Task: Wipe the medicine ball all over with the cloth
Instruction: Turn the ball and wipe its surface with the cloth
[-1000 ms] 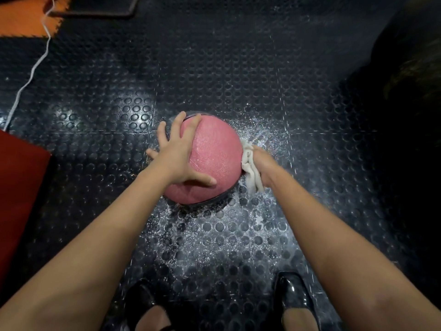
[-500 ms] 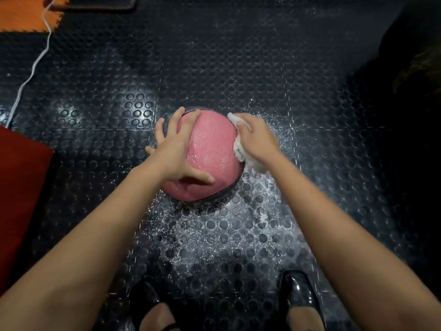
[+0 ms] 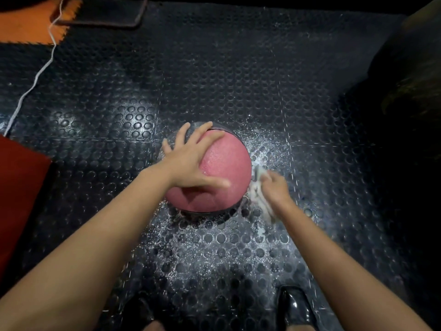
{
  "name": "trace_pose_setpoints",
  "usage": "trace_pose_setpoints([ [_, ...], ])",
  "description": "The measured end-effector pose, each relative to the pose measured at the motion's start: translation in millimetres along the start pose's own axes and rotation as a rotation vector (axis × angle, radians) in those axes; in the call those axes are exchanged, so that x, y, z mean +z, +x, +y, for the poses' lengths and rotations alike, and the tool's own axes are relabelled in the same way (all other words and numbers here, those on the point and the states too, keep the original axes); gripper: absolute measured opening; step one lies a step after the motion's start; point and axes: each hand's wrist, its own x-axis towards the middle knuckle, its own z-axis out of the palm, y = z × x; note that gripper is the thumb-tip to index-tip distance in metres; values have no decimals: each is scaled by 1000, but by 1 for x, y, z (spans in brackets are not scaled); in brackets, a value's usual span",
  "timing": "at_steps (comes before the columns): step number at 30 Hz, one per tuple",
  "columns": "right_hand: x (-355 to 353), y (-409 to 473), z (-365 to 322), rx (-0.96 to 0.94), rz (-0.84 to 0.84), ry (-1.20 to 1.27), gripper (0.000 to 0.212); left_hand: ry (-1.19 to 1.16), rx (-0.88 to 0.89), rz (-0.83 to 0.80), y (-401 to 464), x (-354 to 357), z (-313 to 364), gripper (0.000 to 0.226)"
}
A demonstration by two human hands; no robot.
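Now the left hand [image 3: 191, 163] stays splayed flat over the pink medicine ball [image 3: 222, 173] on the studded floor mat [image 3: 238, 80]; the right hand [image 3: 274, 187], blurred, seemingly gripping the white cloth [image 3: 259, 199], has dropped to the ball's lower right side.

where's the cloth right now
In the head view the white cloth is bunched in the right hand, pressed against the lower right side of the pink ball, just above the studded floor.

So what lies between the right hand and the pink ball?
In the head view, the white cloth lies between the right hand and the medicine ball, blurred against the ball's right side.
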Motion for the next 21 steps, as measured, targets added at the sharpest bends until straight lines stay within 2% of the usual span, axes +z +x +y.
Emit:
trace_pose_setpoints([
  [2,-6,3,-34,-306,251,-111,26,-31,13,45,1,2,5,107],
  [4,-12,1,-76,-601,259,-206,28,-19,66,75,5,5,8,106],
  [5,-13,1,-92,-674,218,-254,29,-2,103,89,7,5,8,111],
  [8,-5,0,-118,-743,97,-484,31,98,129,200,9,7,7,136],
  [11,-2,-2,-116,-759,50,-646,32,163,-39,326,1,11,8,145],
  [13,-6,-3,-112,-743,48,-661,32,117,-189,289,-5,13,7,147],
  [15,-6,-9,-105,-755,84,-696,34,-62,-260,197,-9,14,4,148],
  [17,-6,-17,-95,-792,136,-730,35,-212,-241,149,-11,18,4,149],
  [21,-12,-42,-73,-949,197,-865,37,-248,-205,177,-14,28,10,147],
])
